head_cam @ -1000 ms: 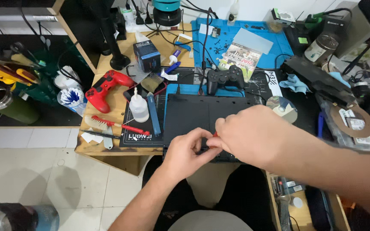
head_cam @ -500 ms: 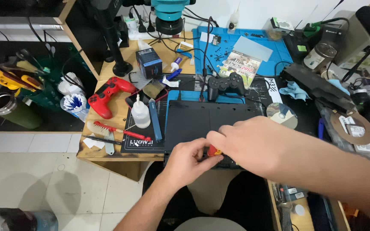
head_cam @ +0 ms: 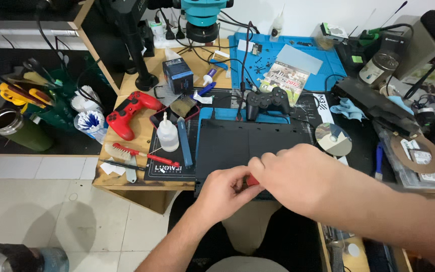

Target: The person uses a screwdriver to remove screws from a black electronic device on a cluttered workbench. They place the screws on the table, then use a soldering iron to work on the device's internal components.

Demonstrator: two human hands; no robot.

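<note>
Black game console (head_cam: pixel 252 143) lies flat on the near edge of the surface (head_cam: pixel 127 179), straight ahead of the person, with both hands meeting at its near rim. The left hand (head_cam: pixel 225 194) comes up from below, its fingers (head_cam: pixel 237 176) curled tight around a small red thing (head_cam: pixel 252 180), probably a tool handle, though most of it is hidden. The right hand (head_cam: pixel 290 176) reaches in from the right, its fingers bent down and closed over the same red thing and the console's near edge; whether it truly grips it I cannot tell.

Just beyond the console sits a black gamepad (head_cam: pixel 268 100), and farther off a game case (head_cam: pixel 285 75) on a blue mat (head_cam: pixel 323 58). A bare disc (head_cam: pixel 332 139) lies just right of the console. To the left stand a small white bottle (head_cam: pixel 167 133) and a blue pry tool (head_cam: pixel 185 142), with a red-handled brush (head_cam: pixel 137 152) near them and a red gamepad (head_cam: pixel 129 113) farther left. A dark blue box (head_cam: pixel 178 74) stands farther back, and a teal microscope head (head_cam: pixel 202 15) hangs over the far side. Down at the far left, off the surface, is a green metal cup (head_cam: pixel 16 131).
</note>
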